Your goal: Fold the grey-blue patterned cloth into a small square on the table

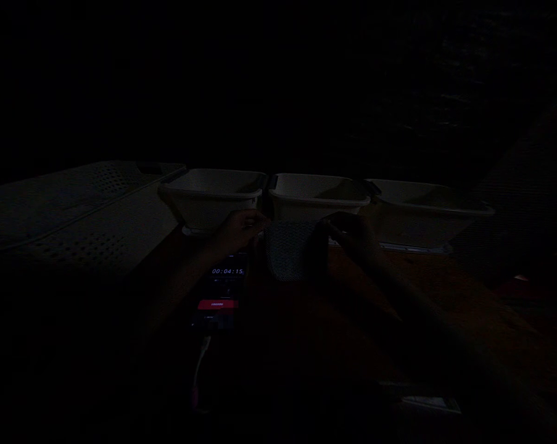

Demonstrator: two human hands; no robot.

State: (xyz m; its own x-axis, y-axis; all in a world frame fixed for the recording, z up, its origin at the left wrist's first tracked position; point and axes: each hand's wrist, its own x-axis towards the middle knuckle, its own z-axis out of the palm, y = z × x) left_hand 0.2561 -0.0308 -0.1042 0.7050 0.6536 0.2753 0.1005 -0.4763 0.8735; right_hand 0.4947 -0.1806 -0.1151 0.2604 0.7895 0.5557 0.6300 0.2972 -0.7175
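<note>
The scene is very dark. A small greyish textured cloth [293, 251] hangs between my two hands above the table. My left hand [245, 223] pinches its upper left corner. At the upper right corner, my right hand [350, 229] has closed its fingers on the cloth. Just behind the cloth stands a pale middle bin [317, 200]. Below my left hand lies a phone [222, 287] with a lit timer and a red button on its screen. Fine detail of the fingers is lost in the dark.
A pale left bin [213, 196] and a pale right bin [426, 206] flank the middle one. On the far left is a large perforated laundry basket [84, 209]. A cable [202, 361] runs from the phone. Near the front edge lies a flat, shiny item [430, 402].
</note>
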